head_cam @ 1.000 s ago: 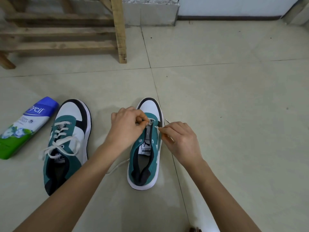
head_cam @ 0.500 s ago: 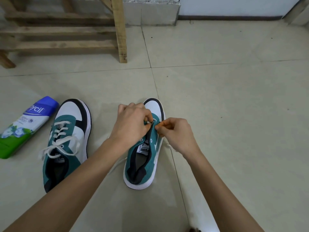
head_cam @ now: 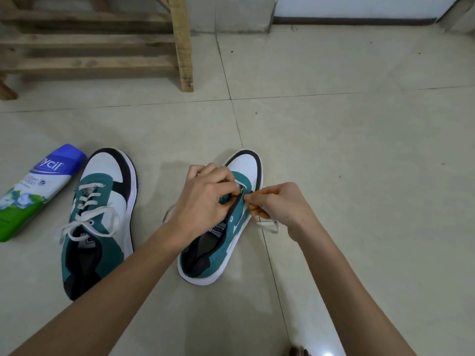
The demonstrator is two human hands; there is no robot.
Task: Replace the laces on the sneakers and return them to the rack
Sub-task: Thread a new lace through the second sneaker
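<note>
Head view: left hand (head_cam: 205, 199) grips the eyelet flap of the unlaced sneaker (head_cam: 218, 255), mid-floor, tipped onto its left edge. Right hand (head_cam: 280, 204) pinches the white lace (head_cam: 270, 226) at an eyelet. Laced sneaker (head_cam: 100, 217) sits well left, just beside the bottle (head_cam: 33, 191). Rack (head_cam: 102, 47) far left. Bare floor (head_cam: 359, 150) to the right.
</note>
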